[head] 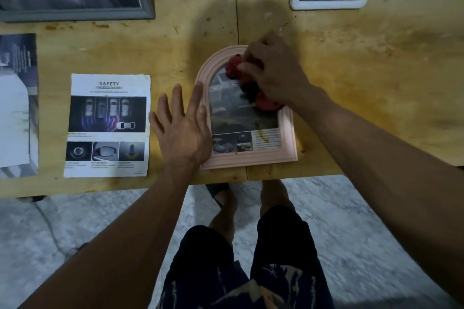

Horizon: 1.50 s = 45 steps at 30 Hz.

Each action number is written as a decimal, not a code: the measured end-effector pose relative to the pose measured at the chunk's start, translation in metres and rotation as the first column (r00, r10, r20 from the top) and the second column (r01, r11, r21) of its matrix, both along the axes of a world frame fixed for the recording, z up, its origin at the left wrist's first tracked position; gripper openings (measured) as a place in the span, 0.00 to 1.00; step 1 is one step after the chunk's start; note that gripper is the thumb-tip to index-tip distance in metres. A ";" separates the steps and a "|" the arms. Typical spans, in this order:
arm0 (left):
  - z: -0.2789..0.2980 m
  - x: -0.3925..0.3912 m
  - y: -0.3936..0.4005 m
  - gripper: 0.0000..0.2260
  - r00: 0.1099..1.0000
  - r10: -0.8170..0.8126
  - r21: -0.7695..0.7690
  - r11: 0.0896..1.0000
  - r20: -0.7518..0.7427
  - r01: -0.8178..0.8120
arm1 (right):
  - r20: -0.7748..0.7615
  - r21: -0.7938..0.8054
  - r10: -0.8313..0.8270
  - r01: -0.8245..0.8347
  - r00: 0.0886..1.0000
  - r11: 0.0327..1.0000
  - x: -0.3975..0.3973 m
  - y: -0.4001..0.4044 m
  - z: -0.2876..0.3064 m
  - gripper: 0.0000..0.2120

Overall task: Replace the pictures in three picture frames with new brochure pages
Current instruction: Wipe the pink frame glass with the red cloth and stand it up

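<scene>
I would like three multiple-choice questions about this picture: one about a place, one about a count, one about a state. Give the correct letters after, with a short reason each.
1. Where does the SAFETY page lie?
A. to the left of the pink arched frame
B. inside the grey frame
C. on the floor

2. How many picture frames are in view?
A. one
B. two
C. three

3. What is the left hand doing?
A. gripping the red cloth
B. pressing flat on the pink frame's left edge
C. lifting the white frame

Answers:
1 A, the page lies on the table beside that frame.
2 C, grey, white and pink frames show.
3 B, its fingers are straight; the right hand holds the cloth.
</scene>
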<state>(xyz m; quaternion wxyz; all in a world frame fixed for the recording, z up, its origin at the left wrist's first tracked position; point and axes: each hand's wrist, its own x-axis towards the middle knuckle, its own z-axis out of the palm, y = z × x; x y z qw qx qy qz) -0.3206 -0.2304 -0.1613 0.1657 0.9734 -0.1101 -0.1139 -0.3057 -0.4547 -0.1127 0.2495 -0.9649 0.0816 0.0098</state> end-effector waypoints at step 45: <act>-0.001 0.001 0.000 0.21 1.000 0.012 0.021 1.000 -0.006 -0.012 | -0.009 -0.082 -0.020 0.019 1.000 0.996 -0.014 0.079 -0.025 0.15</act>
